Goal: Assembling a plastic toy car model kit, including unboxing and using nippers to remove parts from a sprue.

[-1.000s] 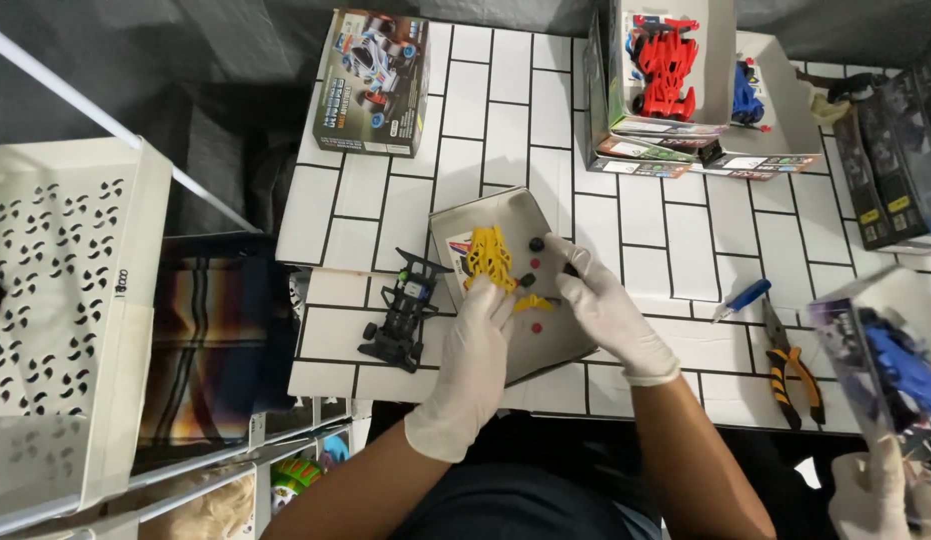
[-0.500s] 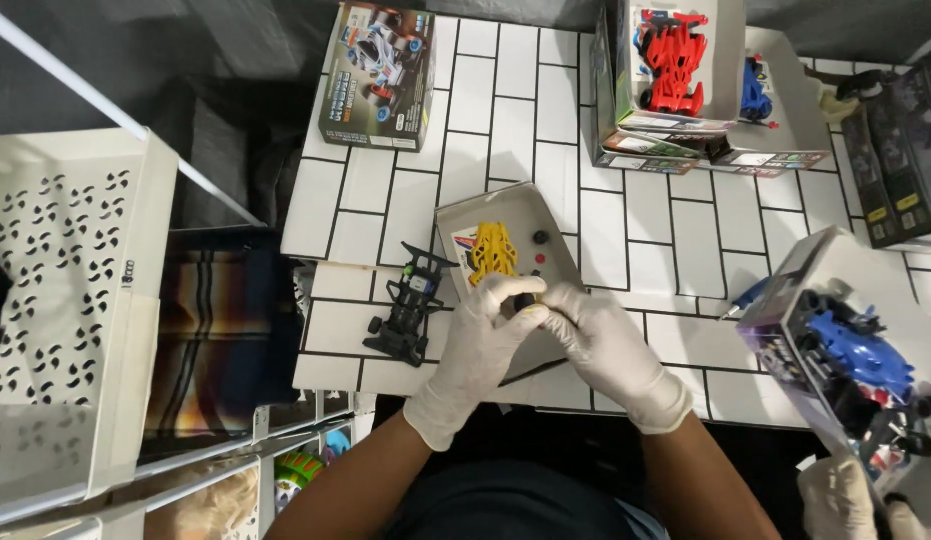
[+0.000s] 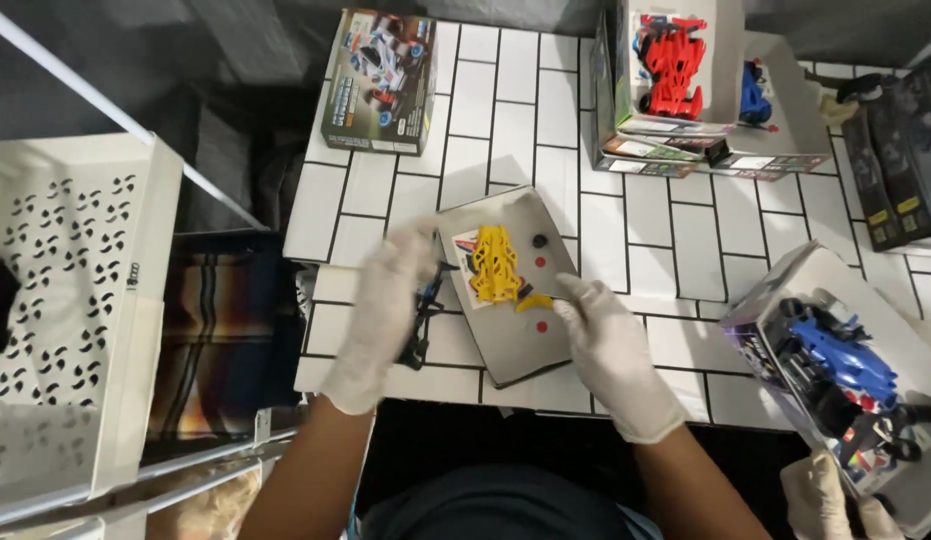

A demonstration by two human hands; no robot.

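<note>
left hand (image 3: 383, 318): curled, on black chassis (image 3: 422, 322) | right hand (image 3: 610, 350): fingertips touching grey tray (image 3: 505, 340)

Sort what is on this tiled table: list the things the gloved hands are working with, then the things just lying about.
In hand:
left hand over the black chassis
right hand at the grey tray
yellow part on the tray

Lying about:
kit box
red car box
blue car box, held by another person's gloved hand
white basket
</note>
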